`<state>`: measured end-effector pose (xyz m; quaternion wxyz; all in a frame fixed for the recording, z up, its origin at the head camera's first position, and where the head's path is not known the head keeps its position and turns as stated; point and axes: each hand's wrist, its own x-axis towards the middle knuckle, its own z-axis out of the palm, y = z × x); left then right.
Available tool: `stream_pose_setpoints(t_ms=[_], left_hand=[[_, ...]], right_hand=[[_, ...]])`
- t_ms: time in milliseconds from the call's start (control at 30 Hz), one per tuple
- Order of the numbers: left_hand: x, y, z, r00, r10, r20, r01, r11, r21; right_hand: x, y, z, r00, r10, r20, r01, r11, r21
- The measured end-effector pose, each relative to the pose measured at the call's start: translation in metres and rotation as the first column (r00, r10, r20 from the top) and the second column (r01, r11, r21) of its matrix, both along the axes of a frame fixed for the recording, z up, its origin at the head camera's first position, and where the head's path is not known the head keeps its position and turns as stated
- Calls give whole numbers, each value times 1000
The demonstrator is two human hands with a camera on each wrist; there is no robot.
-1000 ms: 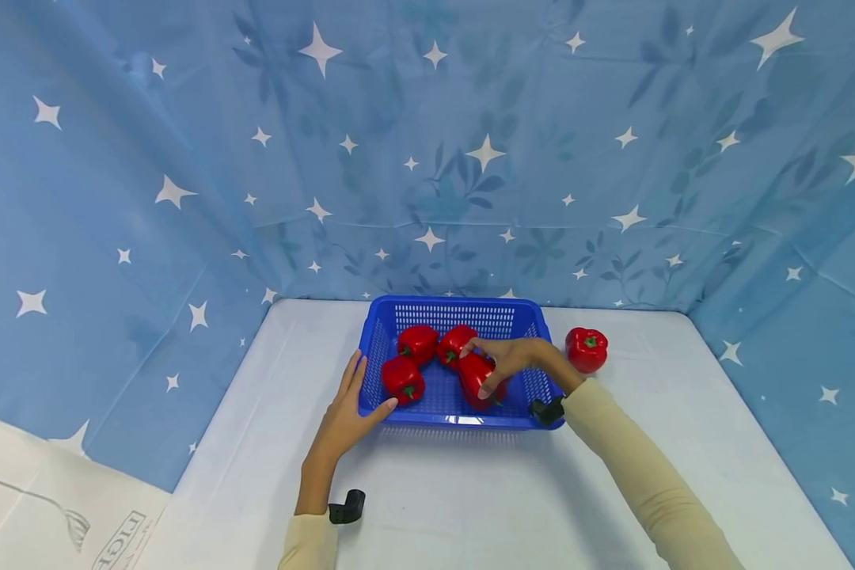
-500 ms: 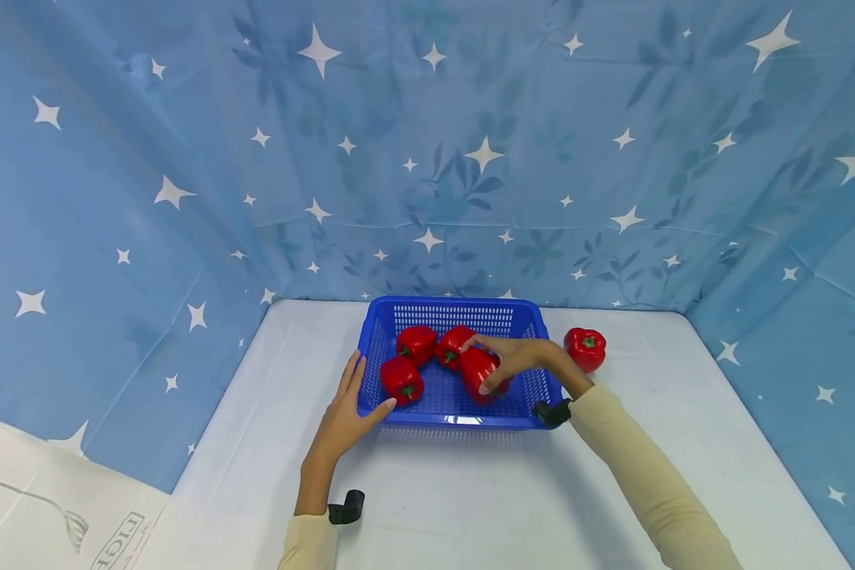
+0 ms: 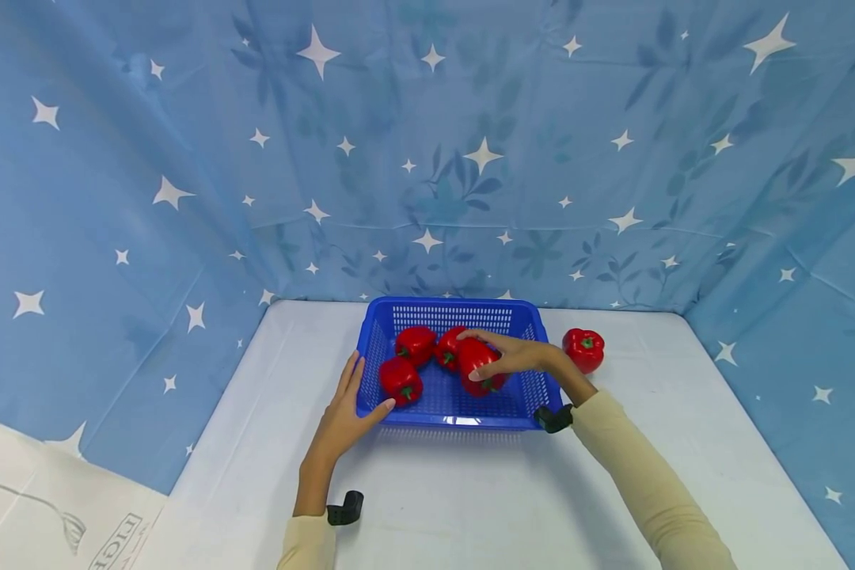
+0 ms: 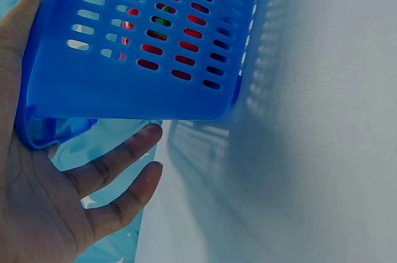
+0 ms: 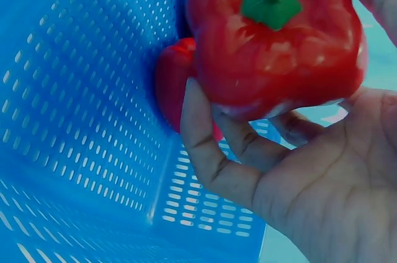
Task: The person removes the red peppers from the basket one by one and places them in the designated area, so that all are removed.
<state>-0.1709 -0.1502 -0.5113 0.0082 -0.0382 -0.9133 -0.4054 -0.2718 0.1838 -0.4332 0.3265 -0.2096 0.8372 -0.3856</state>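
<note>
In the head view, a blue plastic basket (image 3: 435, 418) stands on the table with several red bell peppers in it. My left hand (image 3: 342, 419) rests at its front left corner, thumb on the front rim and straight fingers along the left side. The left wrist view shows my left hand (image 4: 56, 195) with fingers spread below the slotted wall. My right hand (image 3: 509, 355), over the basket's right half, grips a red bell pepper (image 3: 476, 360). In the right wrist view, fingers curl around this bell pepper (image 5: 273, 52), its green stem facing the camera.
Two bell peppers lie at the basket's left, a lower one (image 3: 400, 381) and an upper one (image 3: 415, 345). Another bell pepper (image 3: 449, 348) sits partly behind the held one. Outside, a bell pepper (image 3: 583, 350) lies right of the basket. A blue star-patterned curtain (image 3: 427, 158) surrounds the table.
My right hand has tilted the held bell pepper and shifted it slightly up in the head view, its stem end rising. The left hand and basket have stayed in place.
</note>
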Motion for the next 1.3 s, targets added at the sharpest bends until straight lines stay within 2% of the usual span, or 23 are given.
stream_pose_setpoints(t_ms=[367, 600, 800, 1133, 1300], left_hand=[[-1, -2, -1, 1000, 1, -6, -1, 1000, -10], [-1, -2, -3, 1000, -1, 0, 1, 1000, -17], [0, -1, -4, 1000, 8, 9, -8, 1000, -10], [-1, -1, -2, 1000, 2, 2, -2, 1000, -7], [-2, 0, -1, 1000, 1, 7, -1, 1000, -12]], right_hand=[[0, 3, -2, 999, -3, 39, 7, 994, -106], [-1, 6, -5, 997, -70, -10, 68, 987, -147], [-1, 8, -7, 994, -90, -59, 79, 983, -164], [3, 10, -1, 997, -58, -59, 46, 981, -189], [3, 13, 1, 993, -84, -79, 66, 975, -210]])
